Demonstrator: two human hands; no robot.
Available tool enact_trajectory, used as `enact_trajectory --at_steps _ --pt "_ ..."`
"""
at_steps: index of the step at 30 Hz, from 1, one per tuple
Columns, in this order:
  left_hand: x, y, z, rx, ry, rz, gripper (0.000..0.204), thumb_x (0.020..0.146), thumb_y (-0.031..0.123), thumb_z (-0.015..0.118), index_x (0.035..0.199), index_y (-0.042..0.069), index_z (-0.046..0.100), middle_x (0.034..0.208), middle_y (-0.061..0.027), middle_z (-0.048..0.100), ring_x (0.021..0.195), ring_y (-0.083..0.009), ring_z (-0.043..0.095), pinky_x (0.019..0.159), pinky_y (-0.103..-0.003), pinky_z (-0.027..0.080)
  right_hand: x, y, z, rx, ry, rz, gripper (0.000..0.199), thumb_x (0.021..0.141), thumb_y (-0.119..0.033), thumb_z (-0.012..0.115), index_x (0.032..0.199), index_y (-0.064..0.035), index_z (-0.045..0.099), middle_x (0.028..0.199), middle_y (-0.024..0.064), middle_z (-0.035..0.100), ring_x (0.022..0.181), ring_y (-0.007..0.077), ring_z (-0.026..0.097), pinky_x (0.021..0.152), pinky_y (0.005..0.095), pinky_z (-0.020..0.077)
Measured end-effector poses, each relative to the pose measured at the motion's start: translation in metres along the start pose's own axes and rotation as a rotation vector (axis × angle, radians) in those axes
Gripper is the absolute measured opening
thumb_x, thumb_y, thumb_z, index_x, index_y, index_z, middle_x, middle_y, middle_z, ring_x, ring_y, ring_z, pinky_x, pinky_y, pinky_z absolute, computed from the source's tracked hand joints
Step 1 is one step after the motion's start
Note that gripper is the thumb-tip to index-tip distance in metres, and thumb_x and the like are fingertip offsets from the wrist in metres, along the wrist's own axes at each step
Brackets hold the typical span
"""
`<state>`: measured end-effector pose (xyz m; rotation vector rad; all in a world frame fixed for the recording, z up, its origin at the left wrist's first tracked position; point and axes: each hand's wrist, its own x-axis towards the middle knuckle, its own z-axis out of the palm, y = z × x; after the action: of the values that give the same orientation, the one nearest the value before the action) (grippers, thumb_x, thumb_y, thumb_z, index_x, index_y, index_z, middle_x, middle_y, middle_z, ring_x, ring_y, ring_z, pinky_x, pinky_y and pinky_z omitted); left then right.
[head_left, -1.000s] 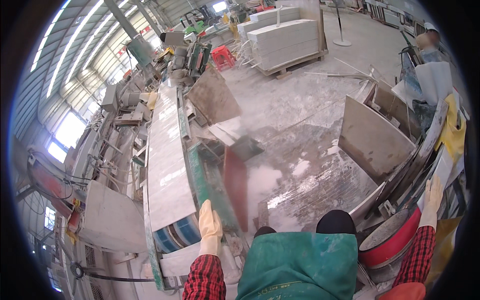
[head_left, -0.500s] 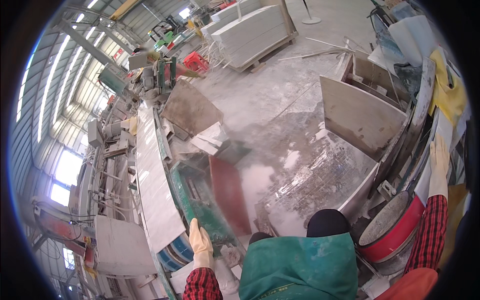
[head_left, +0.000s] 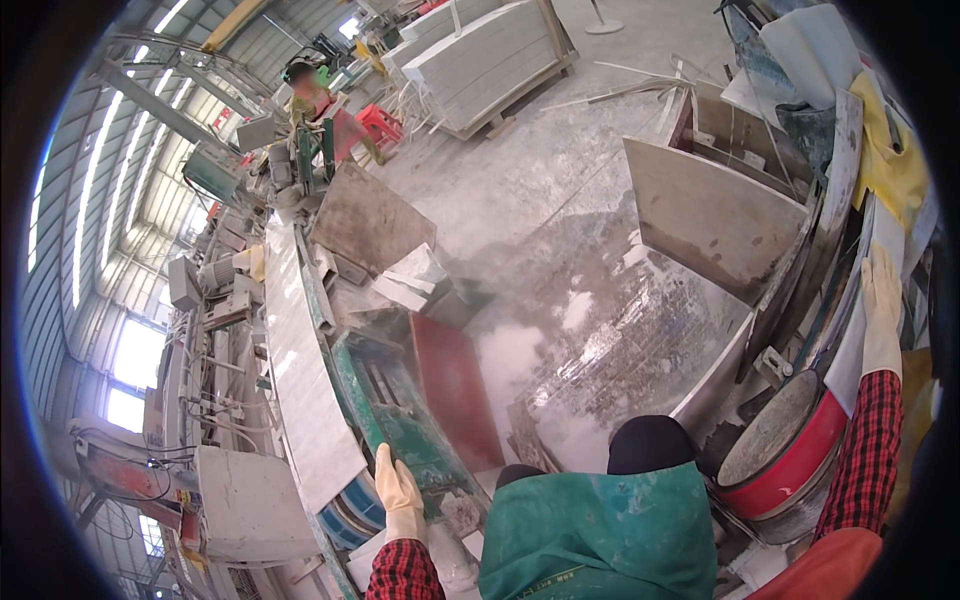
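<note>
My left hand [head_left: 402,498], in a cream rubber glove, is stretched out beside the near end of a long pale slab [head_left: 312,400] on the machine at left. Just left of the fingers is a blue-and-white banded roller or belt end [head_left: 352,508]. I cannot tell whether the hand touches the slab or the green machine frame [head_left: 410,440] beside it. Out at the right, my gloved right hand [head_left: 881,305] lies with straight fingers along a pale upright sheet [head_left: 850,365]. Neither hand visibly grips anything.
A reddish-brown board [head_left: 455,395] leans beside the green frame. A red-sided round drum [head_left: 790,465] stands near my right forearm. Large grey-brown panels [head_left: 710,220] lean farther right. Stacked pale slabs [head_left: 490,65] and a co-worker [head_left: 310,100] are at the back.
The whole view has shifted slightly, and the co-worker at the back left shows more fully. Both hands keep nearly the same places beside the slab and the upright sheet.
</note>
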<state>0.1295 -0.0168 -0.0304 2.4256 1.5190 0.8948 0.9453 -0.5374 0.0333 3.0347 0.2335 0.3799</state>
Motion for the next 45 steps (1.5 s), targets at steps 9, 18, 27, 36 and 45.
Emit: enact_trajectory --at_steps 9,18,27,36,45 --pt "0.000 -0.004 -0.001 -0.066 -0.019 -0.035 0.044 0.100 -0.002 0.046 0.144 -0.001 0.046 0.134 -0.0145 0.055 0.118 -0.0205 0.054 0.101 -0.028 0.042 0.007 0.012 0.017 0.039 0.055 -0.024 0.054 0.104 -0.040 0.041 0.153 -0.0192 0.038 0.158 0.0100 0.038 0.145 0.0306 0.035 0.118 0.0417 0.0290" --pt "0.005 0.030 -0.012 0.088 0.008 0.054 0.044 0.099 -0.003 0.046 0.143 -0.002 0.047 0.136 -0.0172 0.055 0.121 -0.0247 0.054 0.106 -0.031 0.040 -0.005 -0.002 -0.001 -0.008 0.048 -0.025 0.052 0.104 -0.038 0.041 0.152 -0.0174 0.040 0.155 0.0101 0.042 0.143 0.0281 0.037 0.118 0.0405 0.0307" --pt "0.006 0.034 -0.014 0.023 -0.006 -0.017 0.043 0.095 -0.001 0.051 0.137 -0.005 0.051 0.136 -0.0269 0.056 0.129 -0.0405 0.052 0.113 -0.043 0.037 -0.021 -0.016 -0.018 -0.009 0.014 0.002 0.051 0.104 -0.037 0.042 0.150 -0.0167 0.041 0.155 0.0094 0.041 0.143 0.0276 0.037 0.117 0.0417 0.0314" --pt "0.005 0.031 -0.014 0.016 0.030 0.021 0.043 0.096 0.000 0.051 0.139 -0.005 0.050 0.136 -0.0257 0.056 0.127 -0.0382 0.053 0.112 -0.041 0.038 -0.037 -0.025 -0.029 0.007 0.059 -0.018 0.049 0.103 -0.036 0.044 0.148 -0.0155 0.043 0.152 0.0075 0.044 0.139 0.0281 0.040 0.114 0.0431 0.0345" --pt "0.005 0.032 -0.015 0.035 0.028 0.041 0.043 0.098 0.000 0.049 0.141 -0.003 0.049 0.137 -0.0225 0.056 0.127 -0.0334 0.054 0.111 -0.037 0.038 -0.047 -0.031 -0.034 0.031 0.074 -0.022 0.048 0.102 -0.034 0.046 0.146 -0.0153 0.044 0.148 0.0067 0.046 0.136 0.0283 0.043 0.111 0.0434 0.0374"
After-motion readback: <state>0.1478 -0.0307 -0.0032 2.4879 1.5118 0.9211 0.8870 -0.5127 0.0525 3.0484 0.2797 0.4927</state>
